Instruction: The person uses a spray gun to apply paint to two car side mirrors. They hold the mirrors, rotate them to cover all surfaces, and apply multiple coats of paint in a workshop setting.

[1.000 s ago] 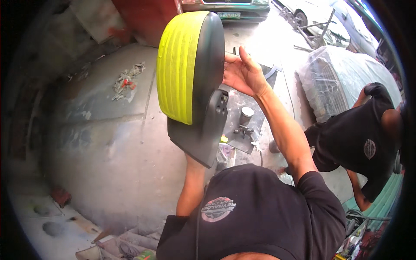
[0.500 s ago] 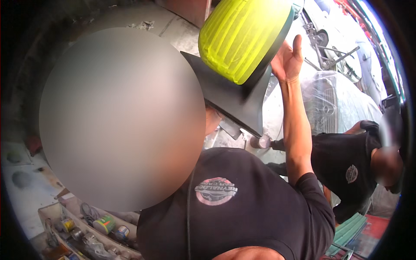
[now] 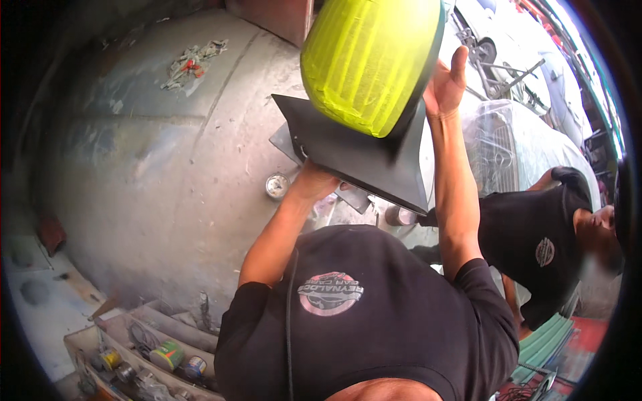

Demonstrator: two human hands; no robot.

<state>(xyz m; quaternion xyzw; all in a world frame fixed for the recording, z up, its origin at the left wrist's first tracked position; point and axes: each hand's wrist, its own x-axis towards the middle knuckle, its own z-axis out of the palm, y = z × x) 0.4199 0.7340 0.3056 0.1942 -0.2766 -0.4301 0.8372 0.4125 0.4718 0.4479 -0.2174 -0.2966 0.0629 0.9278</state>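
Held up in front of me is a car side mirror (image 3: 364, 70), its rounded housing covered in strips of bright yellow masking tape. Its wide black base (image 3: 361, 154) flares toward me below the housing. My left hand (image 3: 317, 182) grips the base's near lower edge, with most fingers hidden under it. My right hand (image 3: 445, 90) bears against the right side of the mirror, thumb sticking up; its other fingers disappear behind the housing.
A worn grey car panel (image 3: 147, 154) fills the left, with crumpled rags (image 3: 194, 65) on it. Nearby stand an open can (image 3: 277, 186) and another can (image 3: 400, 215). A divided tray (image 3: 134, 324) holds paint tins. A co-worker (image 3: 535, 247) is at right, beside a plastic-covered car (image 3: 508, 140).
The large blurred patch at left is gone, so my left forearm and hand now show. The mirror has shifted slightly left and down in view, with its base tilted differently.
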